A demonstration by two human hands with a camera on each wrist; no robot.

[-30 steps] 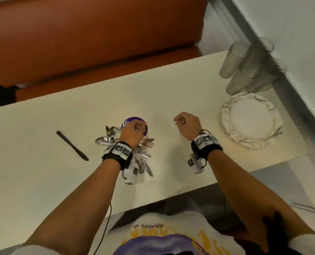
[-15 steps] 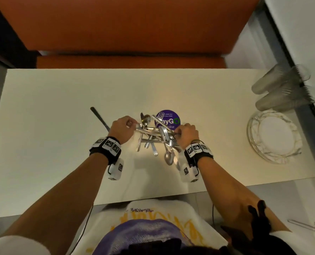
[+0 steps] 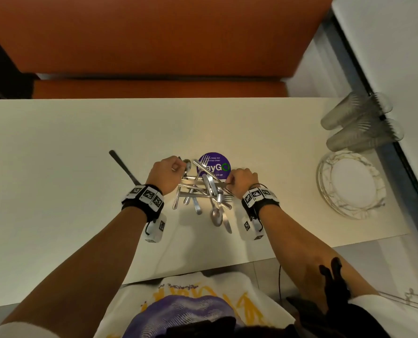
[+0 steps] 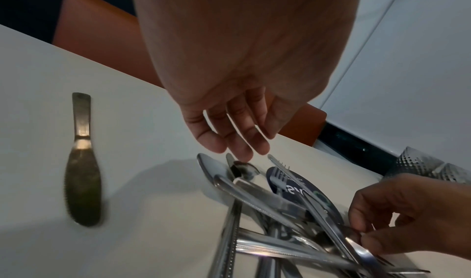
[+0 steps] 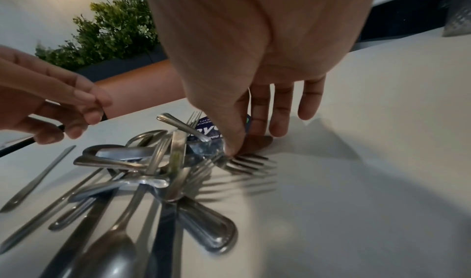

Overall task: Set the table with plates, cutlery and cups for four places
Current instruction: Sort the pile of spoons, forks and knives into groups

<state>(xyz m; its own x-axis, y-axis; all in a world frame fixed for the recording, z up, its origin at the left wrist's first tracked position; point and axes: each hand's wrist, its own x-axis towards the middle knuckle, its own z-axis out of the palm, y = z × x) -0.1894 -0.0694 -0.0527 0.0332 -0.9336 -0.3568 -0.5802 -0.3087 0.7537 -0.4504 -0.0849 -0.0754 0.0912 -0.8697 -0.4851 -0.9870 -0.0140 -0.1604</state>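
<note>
A jumbled pile of steel cutlery [image 3: 203,195] lies on the cream table [image 3: 68,167], partly over a round purple sticker [image 3: 215,164]. My left hand [image 3: 176,167] is at the pile's left end. In the left wrist view its fingers [image 4: 239,141] hang loosely curled over a spoon bowl [image 4: 244,169] and grip nothing. My right hand [image 3: 228,182] is at the pile's right end, and its thumb and forefinger pinch a fork [image 5: 249,163] by the neck. A dark knife [image 3: 122,164] lies alone left of the pile.
Marbled plates [image 3: 352,184] sit stacked at the table's right end, with several clear cups [image 3: 359,123] lying behind them against the wall. An orange bench [image 3: 154,89] runs along the far side. The table's near edge is close to my body.
A second ago my left hand held the cutlery bundle and my right hand was off to the side, empty. The cutlery now lies spread on the table with both hands at it.
</note>
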